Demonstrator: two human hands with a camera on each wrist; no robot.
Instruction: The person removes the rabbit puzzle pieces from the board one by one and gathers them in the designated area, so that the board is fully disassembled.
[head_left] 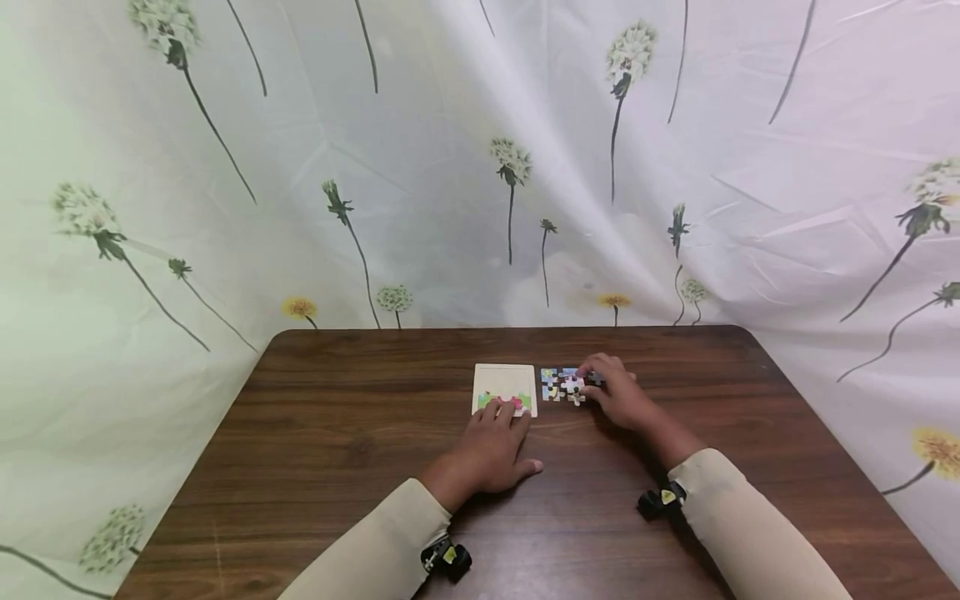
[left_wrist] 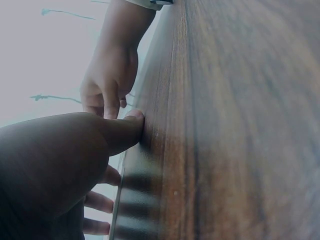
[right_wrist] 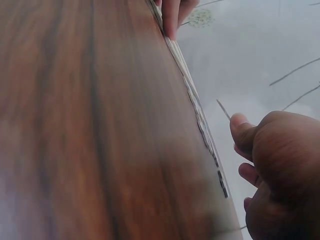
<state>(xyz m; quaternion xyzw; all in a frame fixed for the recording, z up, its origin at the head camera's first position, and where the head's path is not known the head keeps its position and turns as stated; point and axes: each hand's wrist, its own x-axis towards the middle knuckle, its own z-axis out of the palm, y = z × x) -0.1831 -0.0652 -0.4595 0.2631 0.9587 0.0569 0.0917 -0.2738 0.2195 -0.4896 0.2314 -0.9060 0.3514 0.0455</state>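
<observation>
A square, pale puzzle board (head_left: 504, 379) lies near the far side of the table. Along its near edge runs a row of green and pink jigsaw pieces (head_left: 525, 401). My left hand (head_left: 491, 454) rests at that edge, fingers extended over the row and thumb out on the tabletop. Just right of the board lies a group of loose jigsaw pieces (head_left: 550, 383). My right hand (head_left: 621, 398) is over the right part of this group. In the right wrist view, it pinches a thin jigsaw piece (right_wrist: 223, 108) edge-on, raised off the table; its picture side is hidden.
The brown wooden table (head_left: 337, 433) has rounded far corners. Behind it hangs a white cloth (head_left: 442, 208) printed with dandelions. A black wrist camera (head_left: 447, 558) is strapped to the left sleeve, and another wrist camera (head_left: 660, 502) to the right.
</observation>
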